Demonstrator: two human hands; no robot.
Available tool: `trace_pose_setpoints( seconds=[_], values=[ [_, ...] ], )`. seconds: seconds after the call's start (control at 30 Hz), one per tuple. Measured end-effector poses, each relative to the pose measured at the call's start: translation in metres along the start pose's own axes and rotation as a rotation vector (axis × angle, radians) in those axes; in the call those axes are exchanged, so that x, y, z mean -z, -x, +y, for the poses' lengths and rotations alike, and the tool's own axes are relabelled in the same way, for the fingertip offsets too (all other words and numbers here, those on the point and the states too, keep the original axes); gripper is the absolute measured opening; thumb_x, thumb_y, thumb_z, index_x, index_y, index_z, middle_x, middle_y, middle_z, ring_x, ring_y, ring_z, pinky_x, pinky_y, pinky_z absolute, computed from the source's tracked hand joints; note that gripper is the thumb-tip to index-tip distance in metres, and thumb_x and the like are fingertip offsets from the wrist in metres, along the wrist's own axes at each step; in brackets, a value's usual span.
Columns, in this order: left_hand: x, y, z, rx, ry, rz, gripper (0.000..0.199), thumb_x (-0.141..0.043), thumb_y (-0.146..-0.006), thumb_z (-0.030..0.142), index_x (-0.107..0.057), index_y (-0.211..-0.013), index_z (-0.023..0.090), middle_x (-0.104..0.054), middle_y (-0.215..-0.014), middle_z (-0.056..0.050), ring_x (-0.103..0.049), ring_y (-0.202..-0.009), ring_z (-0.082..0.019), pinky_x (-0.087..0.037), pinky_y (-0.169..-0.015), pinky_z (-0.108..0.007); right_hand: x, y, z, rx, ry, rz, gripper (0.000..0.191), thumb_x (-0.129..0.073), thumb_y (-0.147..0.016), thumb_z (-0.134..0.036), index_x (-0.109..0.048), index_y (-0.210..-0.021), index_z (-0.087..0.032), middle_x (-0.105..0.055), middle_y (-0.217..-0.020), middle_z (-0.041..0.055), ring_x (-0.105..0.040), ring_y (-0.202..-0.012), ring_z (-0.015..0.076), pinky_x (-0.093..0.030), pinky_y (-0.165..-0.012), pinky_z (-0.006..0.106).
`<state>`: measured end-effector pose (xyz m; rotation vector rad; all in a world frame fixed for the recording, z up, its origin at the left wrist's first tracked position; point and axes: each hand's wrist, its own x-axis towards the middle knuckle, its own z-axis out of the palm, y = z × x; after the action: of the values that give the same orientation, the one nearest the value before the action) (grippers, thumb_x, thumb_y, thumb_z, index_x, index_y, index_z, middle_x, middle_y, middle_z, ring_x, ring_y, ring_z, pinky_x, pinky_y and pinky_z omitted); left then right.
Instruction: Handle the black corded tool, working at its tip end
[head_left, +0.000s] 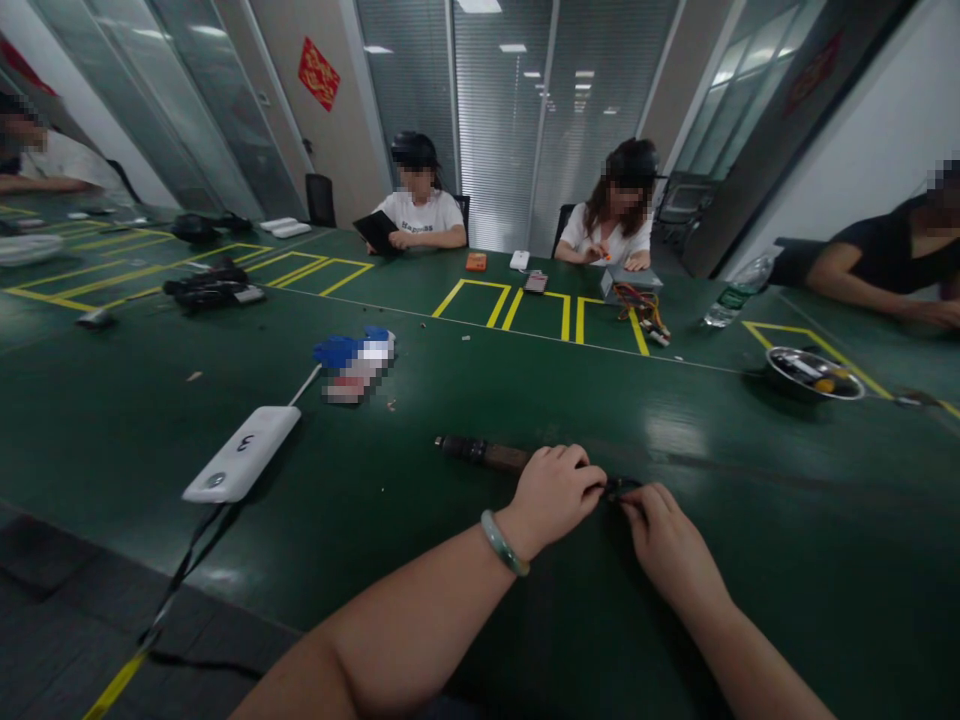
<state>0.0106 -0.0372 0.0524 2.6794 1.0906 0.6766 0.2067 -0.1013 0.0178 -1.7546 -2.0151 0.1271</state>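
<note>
**Left hand** [553, 497]: closed, gripping a brown-and-black cylindrical tool [487, 457]; jade bangle [504, 543] on the wrist.
**Right hand** [670, 545]: fingers [637, 508] curled, pinching a small black piece [619, 488] just right of the left hand.
**Tool position**: in the left hand, over the near edge of a green workbench [787, 570], its dark end pointing left.
**Near left**: white power bank [241, 454] with cable.
**Middle**: blurred blue-and-white item [354, 352].
**Far right**: steel bowl [814, 373], water bottle [739, 290].
**Far side**: seated co-workers [420, 210].
</note>
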Motion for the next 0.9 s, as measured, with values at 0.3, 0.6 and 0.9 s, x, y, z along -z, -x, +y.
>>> trace_pose_setpoints(
  seconds=[0.3,0.6,0.9],
  values=[
    [-0.002,-0.001,0.001,-0.057,0.024,0.026,0.017,-0.053,-0.095,0.032,-0.069,-0.1,0.027,-0.06,-0.1,-0.002,-0.057,-0.093,-0.018,-0.044,-0.081,-0.034,0.003,0.001,0.0,-0.008,-0.05,0.056,0.008,-0.047,-0.091,-0.017,-0.054,-0.09,-0.02,-0.054,-0.093,0.0058,-0.056,-0.085,0.0188,-0.047,-0.078,0.031],
    [-0.005,0.002,0.002,-0.116,-0.015,0.045,0.019,-0.056,-0.092,0.029,-0.07,-0.104,0.029,-0.061,-0.106,-0.003,-0.058,-0.096,-0.02,-0.046,-0.084,-0.036,0.003,0.006,-0.002,-0.033,-0.07,0.108,0.006,-0.051,-0.092,-0.016,-0.055,-0.091,-0.019,-0.054,-0.096,0.006,-0.056,-0.089,0.0191,-0.047,-0.082,0.032],
    [-0.01,0.006,0.007,-0.102,-0.07,0.07,0.024,-0.056,-0.09,0.027,-0.071,-0.108,0.033,-0.06,-0.112,-0.004,-0.058,-0.1,-0.022,-0.046,-0.085,-0.037,-0.002,0.005,-0.003,-0.029,-0.083,0.119,0.005,-0.053,-0.093,-0.016,-0.056,-0.095,-0.018,-0.054,-0.101,0.0055,-0.056,-0.09,0.0169,-0.047,-0.084,0.03]
  ],
)
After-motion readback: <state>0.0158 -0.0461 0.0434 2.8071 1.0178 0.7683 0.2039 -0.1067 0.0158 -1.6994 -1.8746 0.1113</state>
